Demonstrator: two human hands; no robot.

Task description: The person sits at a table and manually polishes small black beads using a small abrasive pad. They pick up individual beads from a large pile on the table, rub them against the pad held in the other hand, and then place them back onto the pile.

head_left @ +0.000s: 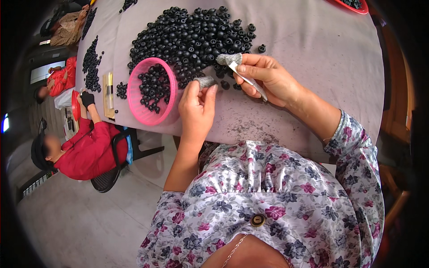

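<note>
My right hand [270, 80] grips a slim, flat, silver-white blade [252, 82], slanting across the fingers. Grey wrapping [229, 59] covers the tip of its index finger. My left hand [196, 107] is closed in a pinch, with a similar grey wrap [205, 81] on a fingertip; what it holds, if anything, is hidden. Just beyond both hands lies a big heap of small round black parts [192, 35], some showing a hole or rim. A pink plastic basket [152, 117], tilted in view and partly filled with the same parts, stands left of my left hand.
Pale cloth [313, 49] covers the table, with dark crumbs [252, 129] near its front edge. Smaller black piles [93, 67] lie at the left, beside a yellowish strip [108, 96]. A co-worker in red [94, 152] sits there. A red bowl [357, 6] stands far right.
</note>
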